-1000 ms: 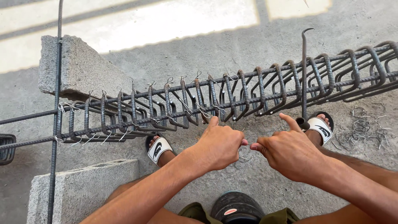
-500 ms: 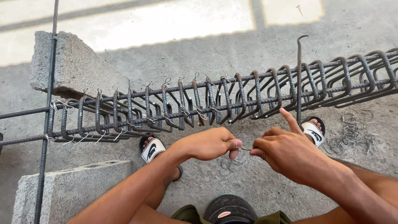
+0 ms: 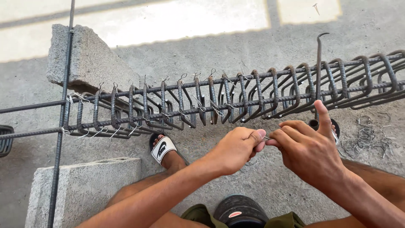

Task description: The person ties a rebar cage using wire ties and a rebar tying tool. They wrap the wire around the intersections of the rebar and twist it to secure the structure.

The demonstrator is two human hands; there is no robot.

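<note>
Left hand: the left hand was curled into a loose fist just below the rebar cage, thumb and forefinger pressed together on a short piece of tie wire.
Right hand: the right hand met it fingertip to fingertip — its thumb and bent forefinger were pinched on the other end of the same wire, while one finger stuck straight up towards the cage.
Tie wire: thin and pale, it showed only as a sliver between the two sets of fingertips, held in the air in front of the cage's near side.
Rebar cage: a long row of rusty bent stirrups on straight bars ran across the view, resting on two grey concrete blocks; many joints already carried twisted wire ties.
Hooked tool: a slim metal hook tool stood upright against the cage, just above the right hand.
Ground — a heap of loose wire scraps lay on the concrete floor to the right, and a foot in a white sandal stood under the cage.
</note>
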